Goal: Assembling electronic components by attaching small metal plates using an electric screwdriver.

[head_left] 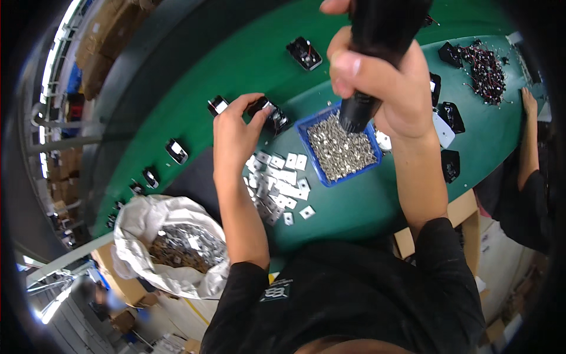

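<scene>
My right hand [401, 88] is wrapped round a black power screwdriver [383, 35], its nose pointing down over the blue tray [328, 182] of small metal screws [339, 150]. The driver's tip is hidden against the screws, so I cannot tell whether it touches them. My left hand [239, 127] grips a small black plastic housing [277, 120] between thumb and fingers, left of the tray. Just below that hand lies a loose pile of small white square plates with holes [286, 183]. Another black housing [218, 105] sits just left of my left fingers.
A white woven sack [138, 259] of metal parts stands at the lower left. Several black housings [177, 151] line the green belt [236, 65]. Black covers [451, 165] and a heap of wired parts [486, 74] lie to the right, near another person's hand [529, 101].
</scene>
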Demonstrator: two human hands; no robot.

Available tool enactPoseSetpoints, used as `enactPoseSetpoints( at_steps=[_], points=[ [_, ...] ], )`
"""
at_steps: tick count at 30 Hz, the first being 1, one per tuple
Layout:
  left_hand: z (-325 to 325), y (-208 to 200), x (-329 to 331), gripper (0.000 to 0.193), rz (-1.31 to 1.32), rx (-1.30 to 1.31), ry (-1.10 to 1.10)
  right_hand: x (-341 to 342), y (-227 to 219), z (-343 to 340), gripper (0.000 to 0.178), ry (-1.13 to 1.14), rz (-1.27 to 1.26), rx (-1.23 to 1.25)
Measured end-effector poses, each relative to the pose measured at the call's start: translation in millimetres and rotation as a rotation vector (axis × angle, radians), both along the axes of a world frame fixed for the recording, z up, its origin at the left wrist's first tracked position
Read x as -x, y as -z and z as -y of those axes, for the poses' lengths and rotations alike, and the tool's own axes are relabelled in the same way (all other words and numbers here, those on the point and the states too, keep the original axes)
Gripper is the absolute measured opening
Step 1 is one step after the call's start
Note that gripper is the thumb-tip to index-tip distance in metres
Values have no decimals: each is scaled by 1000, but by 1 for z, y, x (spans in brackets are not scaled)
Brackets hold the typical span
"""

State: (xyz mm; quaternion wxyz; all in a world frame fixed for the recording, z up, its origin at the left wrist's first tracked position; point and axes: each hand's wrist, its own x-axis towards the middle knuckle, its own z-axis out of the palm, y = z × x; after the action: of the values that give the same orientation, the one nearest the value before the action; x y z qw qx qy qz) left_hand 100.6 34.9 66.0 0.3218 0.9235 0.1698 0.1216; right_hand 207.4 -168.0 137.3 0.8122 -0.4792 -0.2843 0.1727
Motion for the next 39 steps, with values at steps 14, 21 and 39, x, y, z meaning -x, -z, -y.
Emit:
enactPoseSetpoints(
  at_steps=[14,21,39],
  points=[
    [13,40,44,34,184,56,31,4,18,-3,52,-227,123,-304],
    [49,14,40,39,430,39,283,9,9,4,54,-279,104,-310],
    [72,30,36,12,547,132,236,3,9,5,50,-386,70,-319]
  ],
)
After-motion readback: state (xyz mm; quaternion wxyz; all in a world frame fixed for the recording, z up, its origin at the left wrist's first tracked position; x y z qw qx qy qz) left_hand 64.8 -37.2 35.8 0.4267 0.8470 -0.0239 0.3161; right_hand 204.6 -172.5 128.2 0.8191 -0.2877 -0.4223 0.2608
